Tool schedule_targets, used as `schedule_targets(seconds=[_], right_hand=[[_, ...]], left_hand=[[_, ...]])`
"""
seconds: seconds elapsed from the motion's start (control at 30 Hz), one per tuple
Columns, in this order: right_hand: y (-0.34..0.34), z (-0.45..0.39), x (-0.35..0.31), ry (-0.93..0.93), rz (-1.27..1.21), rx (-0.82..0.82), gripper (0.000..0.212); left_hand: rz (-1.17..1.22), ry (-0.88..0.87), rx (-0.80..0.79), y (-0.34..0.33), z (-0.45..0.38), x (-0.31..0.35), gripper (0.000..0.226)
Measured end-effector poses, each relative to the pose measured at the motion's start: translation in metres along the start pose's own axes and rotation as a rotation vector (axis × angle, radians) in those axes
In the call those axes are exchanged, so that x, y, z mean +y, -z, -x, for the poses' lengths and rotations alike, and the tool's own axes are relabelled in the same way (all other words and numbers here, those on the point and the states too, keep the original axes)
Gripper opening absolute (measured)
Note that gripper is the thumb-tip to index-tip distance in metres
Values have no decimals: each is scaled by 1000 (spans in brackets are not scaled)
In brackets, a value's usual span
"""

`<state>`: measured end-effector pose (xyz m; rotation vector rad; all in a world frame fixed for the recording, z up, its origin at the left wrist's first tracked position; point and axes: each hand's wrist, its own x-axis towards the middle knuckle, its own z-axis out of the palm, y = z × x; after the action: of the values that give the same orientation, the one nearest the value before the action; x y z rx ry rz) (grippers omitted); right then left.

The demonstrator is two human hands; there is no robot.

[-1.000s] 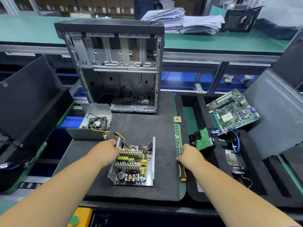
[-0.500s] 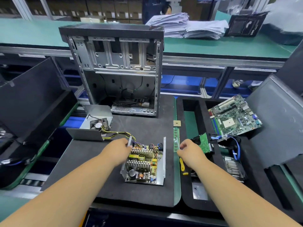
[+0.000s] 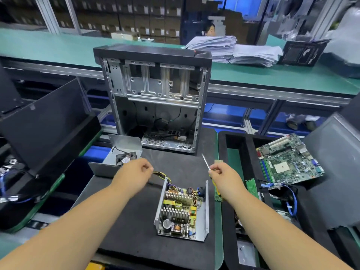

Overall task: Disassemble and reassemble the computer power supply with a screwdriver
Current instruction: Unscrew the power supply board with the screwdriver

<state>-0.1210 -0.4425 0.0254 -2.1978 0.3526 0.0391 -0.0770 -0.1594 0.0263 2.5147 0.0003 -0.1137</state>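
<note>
The opened power supply [image 3: 182, 209] lay on the black foam mat [image 3: 136, 230], its lid off and its circuit board, heat sinks and capacitors exposed between two upright metal side walls. The right hand [image 3: 224, 178] hovered just beyond its far right corner and gripped a screwdriver [image 3: 206, 164] — fingers curled round the yellow handle, the thin shaft pointing up and away toward the computer case [image 3: 155, 98]. The left hand [image 3: 134, 175] hung above the mat near the supply's far left corner, fingers curled in; whether they pinched the yellow and black wires [image 3: 161, 175] running beneath them could not be told. Those wires led toward the detached cover with its fan [image 3: 124, 156], which sat at the mat's far left edge. To the right, a motherboard [image 3: 288, 158] leaned in a black foam tray [image 3: 233, 141] — with blue cables [image 3: 290, 195] just below it.
</note>
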Motion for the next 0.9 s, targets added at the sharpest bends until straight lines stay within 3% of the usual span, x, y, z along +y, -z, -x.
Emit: schedule_targets(seconds=[0.27,0.53,0.9], right_hand=[[-34,-22,-49,43,13,23,14],[-80,-49,-70,-17,-55,-1,15],[-90,-70,-62,-100,-73,35,15]], left_hand=[[36,11,83,47,-62,-27,13],[-47,55,-84,45,-116,-59,20],[-328,-44,-371,16,-161,-57,25]])
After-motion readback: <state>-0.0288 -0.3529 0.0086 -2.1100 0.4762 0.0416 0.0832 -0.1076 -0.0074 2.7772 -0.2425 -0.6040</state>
